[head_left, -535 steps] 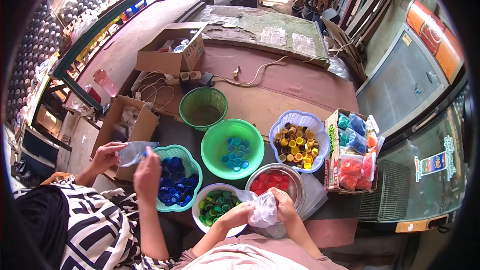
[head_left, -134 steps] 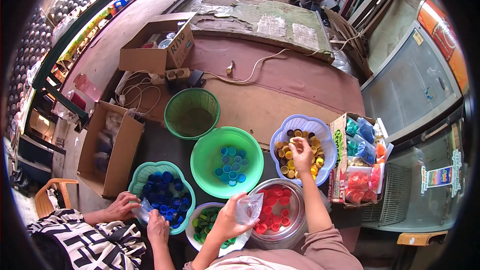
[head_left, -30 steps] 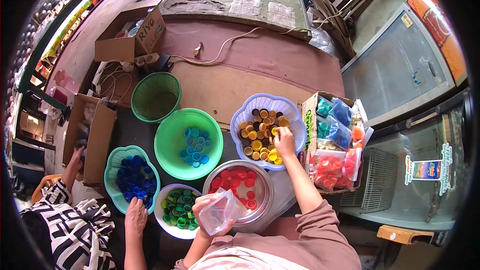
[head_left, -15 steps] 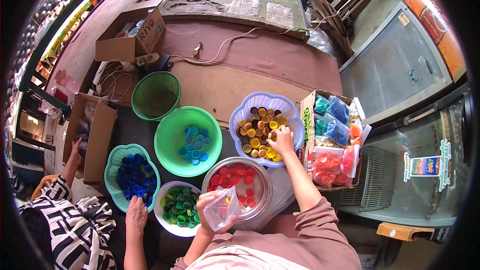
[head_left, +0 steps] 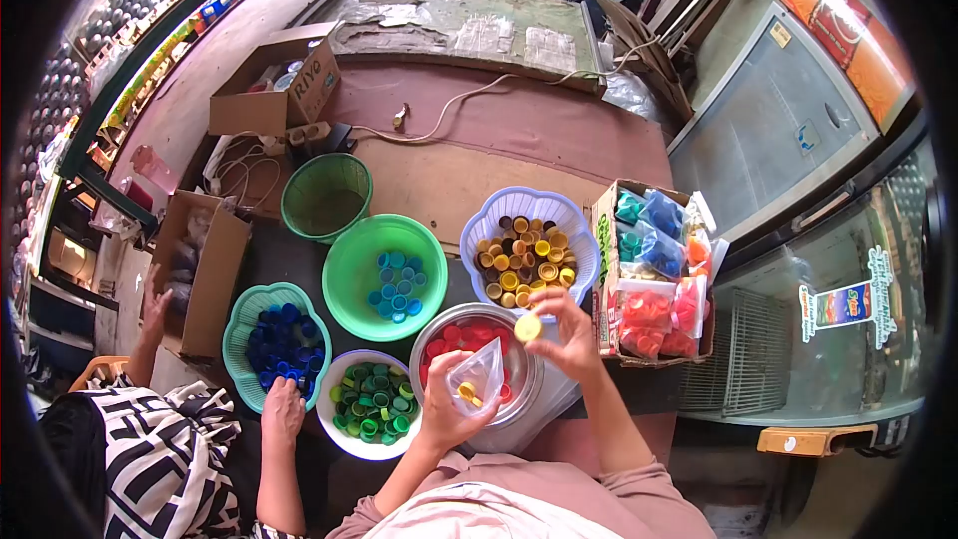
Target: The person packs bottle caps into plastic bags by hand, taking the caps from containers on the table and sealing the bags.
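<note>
One yellow cap (head_left: 528, 327) is pinched in the grip of the right hand (head_left: 573, 344), thumb and fingers closed together at its edge. Round and shallow, it turns a bright face to the camera, a paler yellow than most of the caps around it. It is held up over the rim of a shiny metal bowl (head_left: 528, 388) with red caps (head_left: 445, 340) inside, just to the right of a clear plastic bag (head_left: 485, 368) and apart from it.

The left hand (head_left: 445, 413) has its grip curled about the bag, whose mouth gapes. The bag is thin, see-through and creased, with glossy highlights; a few yellow caps (head_left: 467, 394) show inside, too blurred to count.

Beyond the right hand, a lavender basket (head_left: 588, 250) with a scalloped rim stands on the dark worktop (head_left: 455, 285), holding bright yellow, mustard and dark brown caps (head_left: 521, 252), some hollow side up.
</note>
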### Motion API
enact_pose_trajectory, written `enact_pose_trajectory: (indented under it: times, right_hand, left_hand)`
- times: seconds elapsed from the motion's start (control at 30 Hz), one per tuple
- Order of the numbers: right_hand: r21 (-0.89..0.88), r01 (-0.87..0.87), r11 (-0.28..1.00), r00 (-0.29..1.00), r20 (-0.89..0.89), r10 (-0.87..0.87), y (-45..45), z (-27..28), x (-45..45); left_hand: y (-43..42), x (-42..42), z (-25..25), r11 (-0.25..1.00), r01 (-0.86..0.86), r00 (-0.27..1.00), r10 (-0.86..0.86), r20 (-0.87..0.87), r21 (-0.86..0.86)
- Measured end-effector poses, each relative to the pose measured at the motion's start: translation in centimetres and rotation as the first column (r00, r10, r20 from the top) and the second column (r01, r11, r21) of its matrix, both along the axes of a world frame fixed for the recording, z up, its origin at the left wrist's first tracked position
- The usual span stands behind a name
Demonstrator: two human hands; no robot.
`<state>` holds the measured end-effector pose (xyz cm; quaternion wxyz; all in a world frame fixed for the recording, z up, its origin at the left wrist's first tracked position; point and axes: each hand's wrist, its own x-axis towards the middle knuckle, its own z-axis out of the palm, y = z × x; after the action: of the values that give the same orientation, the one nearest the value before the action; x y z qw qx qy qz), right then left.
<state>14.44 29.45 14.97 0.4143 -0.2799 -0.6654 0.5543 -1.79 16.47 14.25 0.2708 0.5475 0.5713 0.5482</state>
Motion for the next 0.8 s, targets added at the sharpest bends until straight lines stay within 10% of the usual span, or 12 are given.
enact_pose_trajectory:
  times: [0.1, 0.2, 0.37, 0.43, 0.7, 0.8]
  right_hand:
    - [0.337, -0.156, 0.929, 0.942, 0.333, 0.038, -2.1, 4.3, -0.9]
    - [0.243, 0.024, 0.97, 0.973, 0.216, -0.078, -1.4, 4.0, -0.8]
    - [0.176, 0.33, 0.928, 0.761, 0.533, -0.372, 5.6, -7.8, 0.4]
    - [0.434, 0.199, 0.878, 0.641, 0.62, -0.452, 7.8, -10.4, -0.5]
    - [0.487, -0.05, 0.872, 0.273, 0.847, -0.457, 12.6, -15.8, -3.6]
    - [0.438, 0.096, 0.894, 0.417, 0.798, -0.435, 12.9, -16.5, -2.8]
  left_hand:
    - [0.1, 0.4, -1.0, 1.0, 0.007, 0.998, -0.007, 0.055, -0.012]
    - [0.4, 0.3, -0.7, 0.999, 0.019, 1.0, -0.018, -0.011, 0.026]
    - [0.4, -0.1, -1.1, 0.998, 0.049, 0.999, -0.048, -0.009, 0.029]
    - [0.5, -0.3, -1.3, 0.997, 0.068, 0.998, -0.068, -0.004, 0.034]
    - [1.4, -1.3, -2.1, 0.999, 0.036, 0.999, -0.036, -0.032, -0.024]
    - [1.7, -1.4, -2.8, 0.999, 0.02, 1.0, -0.019, 0.016, -0.039]
